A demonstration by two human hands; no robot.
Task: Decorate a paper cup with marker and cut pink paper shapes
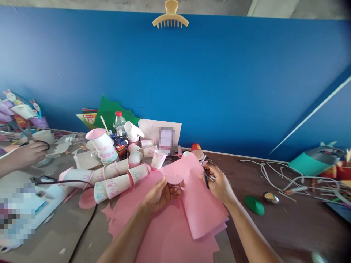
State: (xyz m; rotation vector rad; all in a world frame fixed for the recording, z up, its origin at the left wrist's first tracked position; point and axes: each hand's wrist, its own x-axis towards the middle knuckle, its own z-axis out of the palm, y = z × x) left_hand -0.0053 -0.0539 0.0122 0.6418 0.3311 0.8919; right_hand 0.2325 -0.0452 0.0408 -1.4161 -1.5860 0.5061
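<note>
My left hand [160,193] pinches the cut edge of a pink paper sheet [196,204], fingers closed on it. The sheet curls up off a stack of pink sheets [164,237] lying on the table. My right hand [218,182] grips a pair of scissors [205,174] at the sheet's right edge, blades pointing up and away. A rounded notch shows in the sheet's top edge between my hands.
Several paper cups [115,179] lie in rows to the left, with a water bottle [119,122] behind. Another person's hand [27,153] holds scissors at far left. A green cone [254,204], white cables [287,175] and a teal sheet [308,164] lie right. A blue wall [219,80] stands behind.
</note>
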